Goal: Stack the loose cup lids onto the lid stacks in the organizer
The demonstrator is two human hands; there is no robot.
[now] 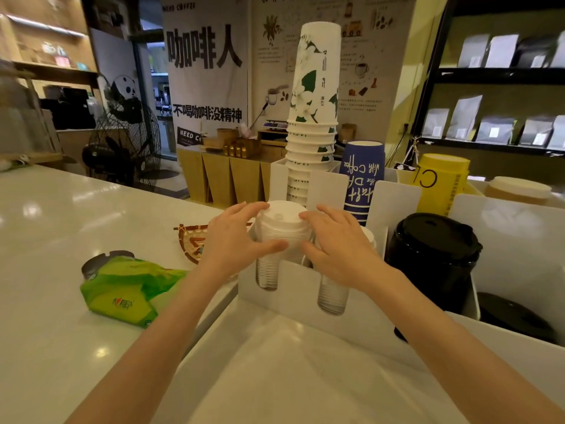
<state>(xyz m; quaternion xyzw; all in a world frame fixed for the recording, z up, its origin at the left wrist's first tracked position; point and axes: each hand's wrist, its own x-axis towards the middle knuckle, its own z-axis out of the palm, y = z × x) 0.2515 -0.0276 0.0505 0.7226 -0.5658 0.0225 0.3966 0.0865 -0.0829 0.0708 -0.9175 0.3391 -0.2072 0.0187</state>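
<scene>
A stack of white cup lids rises out of the left front slot of the white organizer. My left hand grips the stack's left side, thumb across its front. My right hand grips its right side, fingers touching the top lid. Lower lids show through two rounded cut-outs in the organizer's front wall; the cut-out on the right shows a second lid stack. A stack of black lids fills the slot to the right.
Behind stand a tall stack of white floral cups, blue cups and yellow cups. A green tissue pack and a small woven tray lie on the white counter to the left.
</scene>
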